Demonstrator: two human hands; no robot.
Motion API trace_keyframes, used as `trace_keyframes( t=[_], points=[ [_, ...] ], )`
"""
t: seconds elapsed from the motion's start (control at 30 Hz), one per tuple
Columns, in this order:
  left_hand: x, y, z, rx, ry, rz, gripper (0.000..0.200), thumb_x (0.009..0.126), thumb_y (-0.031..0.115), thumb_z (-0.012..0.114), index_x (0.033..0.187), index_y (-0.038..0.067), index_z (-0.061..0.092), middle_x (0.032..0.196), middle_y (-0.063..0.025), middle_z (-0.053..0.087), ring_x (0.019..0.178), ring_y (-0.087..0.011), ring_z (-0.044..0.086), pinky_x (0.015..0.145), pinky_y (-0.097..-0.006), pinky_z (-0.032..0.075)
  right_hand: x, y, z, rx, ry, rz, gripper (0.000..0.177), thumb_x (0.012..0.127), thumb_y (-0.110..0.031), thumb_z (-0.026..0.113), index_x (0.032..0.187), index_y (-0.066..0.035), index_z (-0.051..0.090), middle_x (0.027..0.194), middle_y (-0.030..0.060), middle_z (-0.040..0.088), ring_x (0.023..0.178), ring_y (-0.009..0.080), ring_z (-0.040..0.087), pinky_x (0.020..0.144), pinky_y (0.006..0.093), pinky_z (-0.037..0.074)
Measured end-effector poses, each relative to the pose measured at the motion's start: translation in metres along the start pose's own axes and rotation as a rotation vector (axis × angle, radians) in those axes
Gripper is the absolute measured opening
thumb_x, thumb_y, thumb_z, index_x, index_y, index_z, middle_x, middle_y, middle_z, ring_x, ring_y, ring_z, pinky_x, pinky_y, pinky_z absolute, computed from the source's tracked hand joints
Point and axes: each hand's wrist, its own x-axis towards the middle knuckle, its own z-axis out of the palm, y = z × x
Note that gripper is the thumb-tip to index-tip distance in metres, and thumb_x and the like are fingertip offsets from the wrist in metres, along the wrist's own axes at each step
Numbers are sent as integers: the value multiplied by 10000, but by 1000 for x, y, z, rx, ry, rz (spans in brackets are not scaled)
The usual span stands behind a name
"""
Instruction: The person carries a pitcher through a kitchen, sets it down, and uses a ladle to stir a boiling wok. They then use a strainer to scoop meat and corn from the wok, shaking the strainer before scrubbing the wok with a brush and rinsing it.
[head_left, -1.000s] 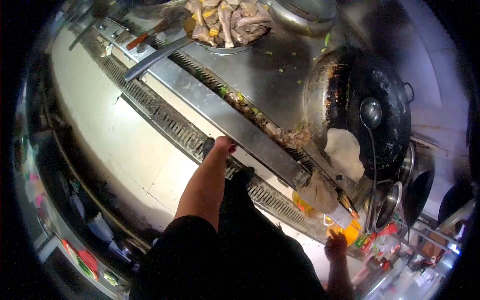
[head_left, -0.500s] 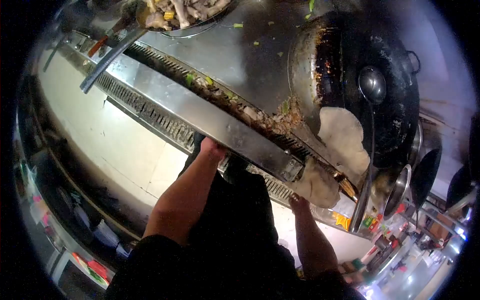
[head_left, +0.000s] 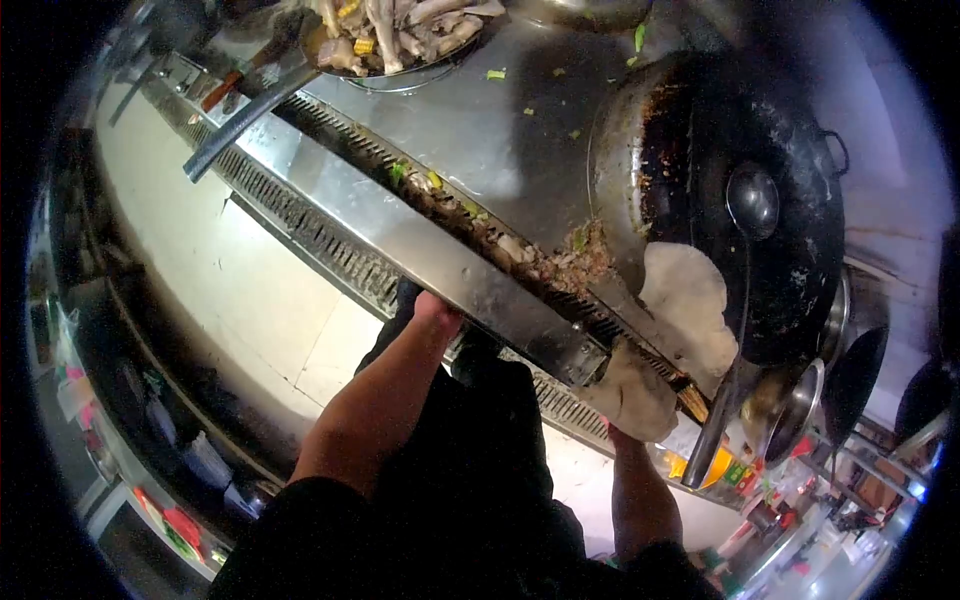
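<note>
My left hand [head_left: 436,312] is at the lower edge of the long steel ledge [head_left: 370,225]; its fingers are hidden beneath the metal. Near the right end of that ledge, my right hand [head_left: 618,435] reaches up to the lower edge of a pale grey cloth [head_left: 640,395], its fingers mostly hidden. A second part of pale cloth [head_left: 685,300] lies higher up, beside the black wok [head_left: 790,290]. In the wok rests a steel ladle [head_left: 752,202], its long handle pointing down. Food scraps [head_left: 520,255] fill the slotted gutter behind the ledge.
A pan of bones and corn [head_left: 400,40] stands at the top left, its handle [head_left: 250,115] crossing the ledge. A bamboo brush [head_left: 692,400] lies by the cloth. Metal bowls [head_left: 795,415] and dark pans hang or stand at the right. Green scraps dot the steel counter [head_left: 540,140].
The view has shifted, so the counter and pan appear slightly lower and further right. My right hand now shows lower, close against the cloth's bottom edge. My left hand remains at the ledge.
</note>
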Motion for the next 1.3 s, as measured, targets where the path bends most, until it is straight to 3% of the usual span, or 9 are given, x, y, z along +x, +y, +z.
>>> trace_keyframes(
  t=[0.1,0.3,0.53,0.6,0.73,0.83,1.13,1.3],
  points=[
    [0,2,-4,19,-113,7,310,932,172,472,1189,2,507,1154,-144,578,1017,-305,582,861,-452,496,-1,0,0,-4,-11,5,160,846,-193,583,945,-71,553,732,60,523,611,192,531,518,281,462],
    [-16,0,10,101,-13,46,323,940,181,450,1206,4,495,1164,-144,574,1033,-307,576,866,-450,496,-1,1,2,-17,-21,2,164,846,-189,583,950,-66,553,739,63,527,618,194,534,527,283,468],
    [1,-1,-1,48,-29,-18,306,934,174,451,1182,6,516,1135,-140,591,999,-301,594,835,-447,509,-1,3,3,-23,-35,-6,168,846,-184,582,954,-59,553,747,67,533,625,196,537,538,285,476],
    [10,-2,-11,104,-115,34,295,938,183,440,1156,7,531,1112,-136,604,979,-300,604,827,-451,512,-1,4,2,-26,-37,-6,169,846,-183,582,956,-57,553,749,68,534,627,197,538,541,285,478],
    [5,-1,-5,59,-34,-26,296,942,205,438,1139,10,542,1091,-128,616,961,-301,611,823,-448,513,-2,6,0,-31,-38,-9,172,846,-180,582,958,-53,553,754,70,537,631,198,540,547,286,482],
    [2,-1,-2,166,-16,18,308,947,217,430,1153,13,534,1116,-135,604,981,-306,602,839,-455,503,-1,7,-1,-39,-39,-9,174,846,-178,582,960,-50,553,757,72,540,634,200,542,552,287,486],
    [-6,2,6,38,-71,-11,323,956,210,401,1179,5,514,1166,-152,575,1028,-316,579,870,-473,487,-1,21,6,-50,-59,-31,179,847,-172,581,967,-42,552,767,77,547,644,203,546,566,289,495],
    [-5,2,-1,137,-87,43,318,942,227,433,1148,8,537,1118,-137,602,973,-312,601,807,-447,518,-2,31,12,-51,-75,-58,182,847,-168,581,970,-37,552,773,79,551,649,205,549,574,291,501]
  ],
)
